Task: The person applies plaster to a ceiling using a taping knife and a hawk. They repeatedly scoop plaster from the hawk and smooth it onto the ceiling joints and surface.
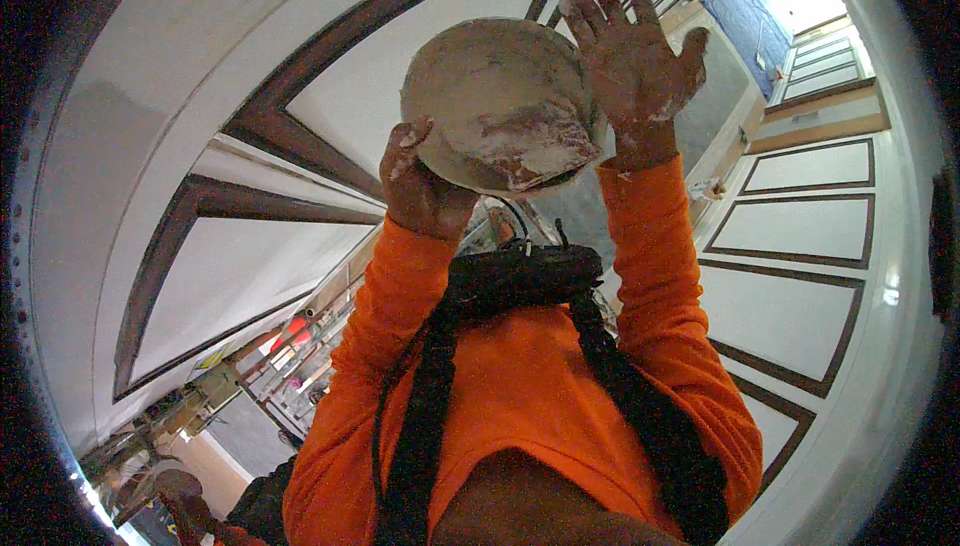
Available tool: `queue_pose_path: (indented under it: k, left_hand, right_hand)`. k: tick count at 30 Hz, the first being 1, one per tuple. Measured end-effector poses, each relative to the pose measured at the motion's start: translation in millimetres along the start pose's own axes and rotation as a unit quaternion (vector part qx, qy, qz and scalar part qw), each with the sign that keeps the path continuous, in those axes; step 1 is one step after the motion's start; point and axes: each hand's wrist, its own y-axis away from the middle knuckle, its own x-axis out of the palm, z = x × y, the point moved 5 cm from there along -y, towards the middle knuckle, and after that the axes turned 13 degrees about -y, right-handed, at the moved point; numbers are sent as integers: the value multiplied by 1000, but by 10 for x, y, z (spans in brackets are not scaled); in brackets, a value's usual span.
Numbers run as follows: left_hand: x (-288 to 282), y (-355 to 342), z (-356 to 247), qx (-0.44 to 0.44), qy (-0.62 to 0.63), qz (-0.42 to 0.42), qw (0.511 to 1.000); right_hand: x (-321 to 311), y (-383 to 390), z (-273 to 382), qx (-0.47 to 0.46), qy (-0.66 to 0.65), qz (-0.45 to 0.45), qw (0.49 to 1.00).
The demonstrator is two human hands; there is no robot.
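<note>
In front of the orange shirt (560, 376), the left hand (425, 181) grips the bowl (598, 131) by its edge; the right hand (640, 71), empty and spread, is just beside. Pale paste (480, 71) remains inside, so the work seems unfinished. Farther stand white panels (790, 316).

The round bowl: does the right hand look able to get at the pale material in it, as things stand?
Probably yes: the right hand is open beside the bowl, which the left hand holds, and nothing seems to cover the pale material.
</note>
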Motion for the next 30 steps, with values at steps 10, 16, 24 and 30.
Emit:
queue_pose_path:
  k: [10,16,24,30]
  left_hand:
    - [22,-89,-165,-15,-12,7,1000]
    - [29,-159,-168,-16,-35,-8,999]
    - [-32,-76,-215,-33,-15,-29,999]
    - [-39,-87,-411,0,-13,-38,999]
  right_hand:
    - [784,472,-292,127,804,397,425]
    - [733,400,-480,71,869,428,239]
    - [875,8,-569,178,850,416,270]
    - [922,554,-511,74,837,477,259]
